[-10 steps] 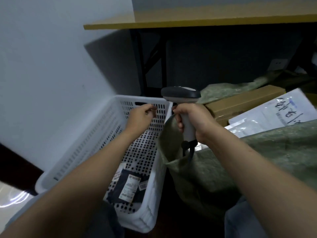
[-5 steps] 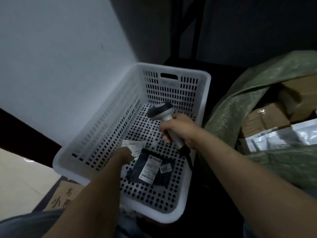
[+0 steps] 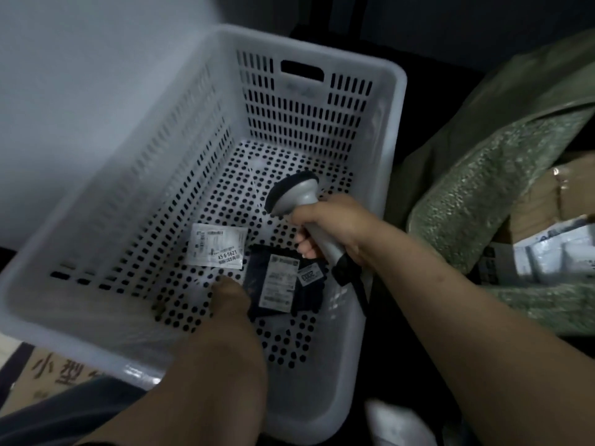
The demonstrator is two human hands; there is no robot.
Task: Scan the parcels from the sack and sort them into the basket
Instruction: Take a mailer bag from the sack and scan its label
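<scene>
Basket (image 3: 391, 130): white perforated plastic
Scanner (image 3: 294, 192): grey plastic over its floor, long axis slanting from cord, lower right, to head, upper left
Right hand (image 3: 330, 225): my fingers wrapped round the handle
Dark parcel (image 3: 281, 284): flat labelled pouch on the floor
Left hand (image 3: 230, 295): at its edge; fingers hidden, grip I cannot tell

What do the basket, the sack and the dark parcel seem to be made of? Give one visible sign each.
Basket: white moulded plastic, probably; perforated walls, smooth rim. Sack: seemingly woven green fabric; grainy weave, folds. Dark parcel: likely plastic film; creased, labelled.
</scene>
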